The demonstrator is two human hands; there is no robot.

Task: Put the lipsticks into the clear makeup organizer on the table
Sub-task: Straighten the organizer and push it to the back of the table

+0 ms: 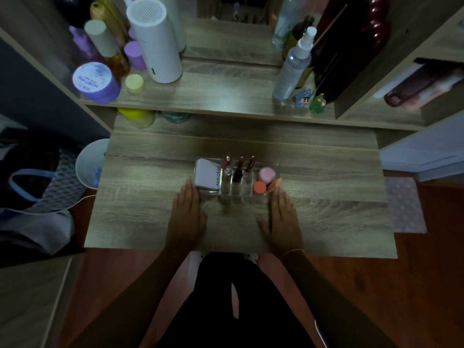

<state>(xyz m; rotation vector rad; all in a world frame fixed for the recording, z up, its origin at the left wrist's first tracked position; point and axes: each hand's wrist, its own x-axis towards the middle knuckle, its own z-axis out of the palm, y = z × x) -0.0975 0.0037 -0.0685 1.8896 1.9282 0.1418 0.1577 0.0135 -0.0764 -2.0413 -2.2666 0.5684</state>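
Note:
The clear makeup organizer (275, 166) stands in the middle of the wooden table (140, 172). Three lipsticks stand upright in its narrow middle slots: a red-capped one (227, 169), a dark one (238, 170) and a brown one (250, 164). A white box (206, 177) fills its left compartment; a pink jar (267, 174), an orange-red round cap (259, 187) and an orange sponge (275, 184) lie in the right one. My left hand (187, 217) lies flat on the table just below the organizer's left corner. My right hand (282, 219) lies flat below its right corner. Both hold nothing.
A raised shelf (213, 96) behind holds a white cylinder device (155, 41), a purple jar (96, 82), spray bottles (293, 64) and small figurines (311, 99). A white bowl (90, 163) sits off the table's left edge, next to a bag (30, 182).

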